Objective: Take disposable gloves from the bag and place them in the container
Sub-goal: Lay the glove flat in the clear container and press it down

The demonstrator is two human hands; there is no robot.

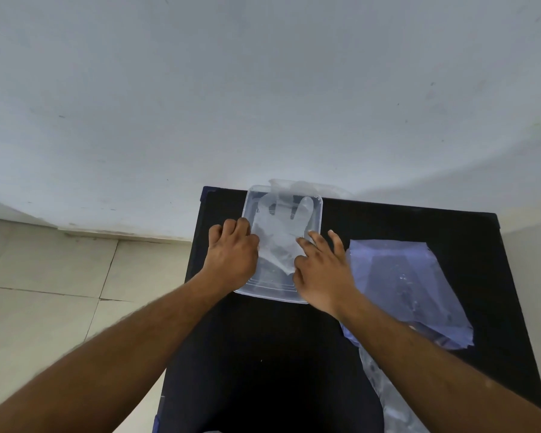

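A clear rectangular container (316, 210) sits on the black table (263, 354) near its far edge. A transparent disposable glove (278, 242) lies flat inside it, fingers pointing away from me. My left hand (231, 254) is at the container's left side, fingers curled down onto the glove's left edge. My right hand (322, 270) rests on the glove's right side with its fingers spread and its thumb near the cuff. A bluish plastic bag (413, 285) lies flat on the table to the right of the container, partly under my right forearm.
More crumpled clear plastic (388, 398) lies at the table's near right, under my right forearm. A further clear plastic piece (306, 185) shows just behind the container at the table's far edge. A white wall stands behind the table, with tiled floor (44, 285) to the left.
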